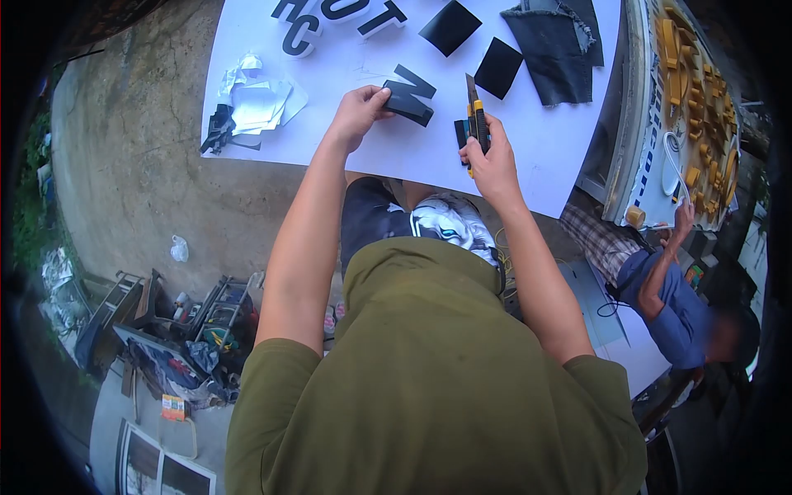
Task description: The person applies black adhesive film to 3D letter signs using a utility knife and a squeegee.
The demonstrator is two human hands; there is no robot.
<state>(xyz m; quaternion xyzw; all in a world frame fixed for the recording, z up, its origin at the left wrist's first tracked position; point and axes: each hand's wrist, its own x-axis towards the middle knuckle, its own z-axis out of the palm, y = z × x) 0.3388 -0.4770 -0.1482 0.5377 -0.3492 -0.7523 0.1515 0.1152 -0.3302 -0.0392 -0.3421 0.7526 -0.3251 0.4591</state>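
Observation:
My left hand [356, 115] is closed on the lower left edge of a black letter [410, 101] that looks like an N, tilted over the white tabletop [346, 49]. In my right hand [495, 169] a yellow-and-black utility knife [478, 124] points away from me, its blade out. Beside the knife, partly covered by it and my fingers, is a small black-and-blue item [461, 132] I cannot make out. Beyond the hands lie two black squares [450, 27]. More black-faced letters [301, 35] stand at the far left.
Crumpled white backing paper [262, 103] and black scraps [219, 128] lie at the table's left. Dark frayed cloth [553, 49] is at the right. Another person [664, 285] works at a board with yellow raised shapes [697, 107]. Metal frames and clutter [190, 330] stand on the floor lower left.

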